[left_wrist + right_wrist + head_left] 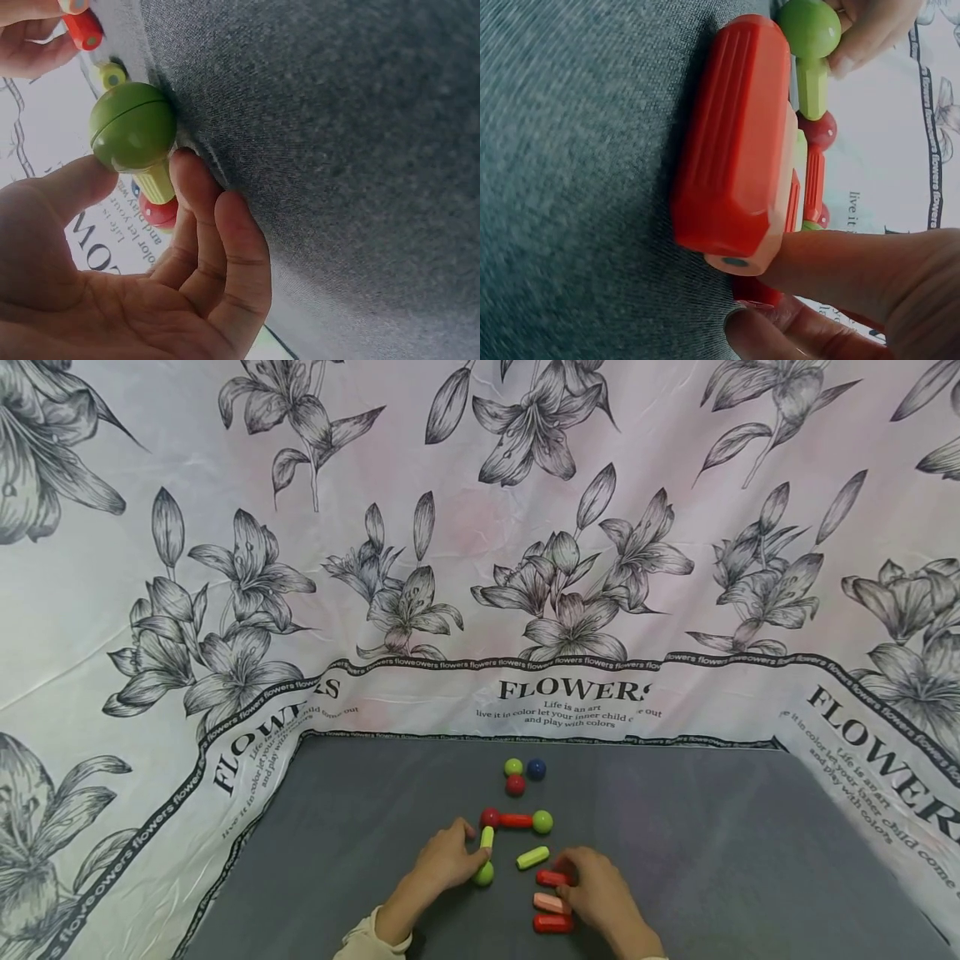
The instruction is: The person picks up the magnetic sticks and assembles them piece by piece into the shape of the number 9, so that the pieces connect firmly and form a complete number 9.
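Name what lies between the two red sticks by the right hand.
Head view: a pink stick lies between the upper red stick and the lower red stick.

In the head view my right hand [598,896] hides the right ends of a red faceted rod [551,878] and a pink faceted rod [547,903]; my left hand [447,857] partly covers a lime-green ball [484,876]. The bottom edge crops my cream cloth sleeve [373,941].
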`<state>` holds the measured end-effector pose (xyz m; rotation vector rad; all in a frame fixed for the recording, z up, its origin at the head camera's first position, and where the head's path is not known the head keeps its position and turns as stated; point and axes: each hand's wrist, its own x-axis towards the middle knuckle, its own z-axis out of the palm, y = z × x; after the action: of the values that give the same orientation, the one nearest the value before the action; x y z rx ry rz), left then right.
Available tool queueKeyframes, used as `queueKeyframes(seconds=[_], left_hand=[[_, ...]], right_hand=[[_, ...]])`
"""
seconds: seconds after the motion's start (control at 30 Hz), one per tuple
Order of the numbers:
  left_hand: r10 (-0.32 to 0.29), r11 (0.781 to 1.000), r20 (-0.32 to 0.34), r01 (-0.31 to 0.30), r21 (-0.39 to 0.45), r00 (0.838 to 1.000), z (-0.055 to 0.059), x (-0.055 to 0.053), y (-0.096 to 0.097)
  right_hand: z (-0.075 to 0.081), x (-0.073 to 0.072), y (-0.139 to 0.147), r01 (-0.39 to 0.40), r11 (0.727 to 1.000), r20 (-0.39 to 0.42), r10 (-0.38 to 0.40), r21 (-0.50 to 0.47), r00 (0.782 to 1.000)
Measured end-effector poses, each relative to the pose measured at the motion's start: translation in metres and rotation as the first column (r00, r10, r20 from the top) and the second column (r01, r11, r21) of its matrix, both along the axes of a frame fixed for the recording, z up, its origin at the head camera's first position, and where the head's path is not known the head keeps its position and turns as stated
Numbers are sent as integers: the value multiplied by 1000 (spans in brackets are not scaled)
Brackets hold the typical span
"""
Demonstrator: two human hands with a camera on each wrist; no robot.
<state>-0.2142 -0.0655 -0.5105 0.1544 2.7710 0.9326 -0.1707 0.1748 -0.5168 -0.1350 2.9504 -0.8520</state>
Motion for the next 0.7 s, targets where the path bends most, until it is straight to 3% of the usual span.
queueKeyframes(seconds=[0.53, 0.7], left_hand=[[-4, 1000, 68, 2, 23, 998, -1, 5, 1], [-9, 1000, 77, 7, 26, 997, -1, 4, 0]], right_hand=[[2, -2, -3, -9, 1000, 10, 9, 3, 1000], [4, -2, -5, -22, 999, 10, 23, -43, 1000]])
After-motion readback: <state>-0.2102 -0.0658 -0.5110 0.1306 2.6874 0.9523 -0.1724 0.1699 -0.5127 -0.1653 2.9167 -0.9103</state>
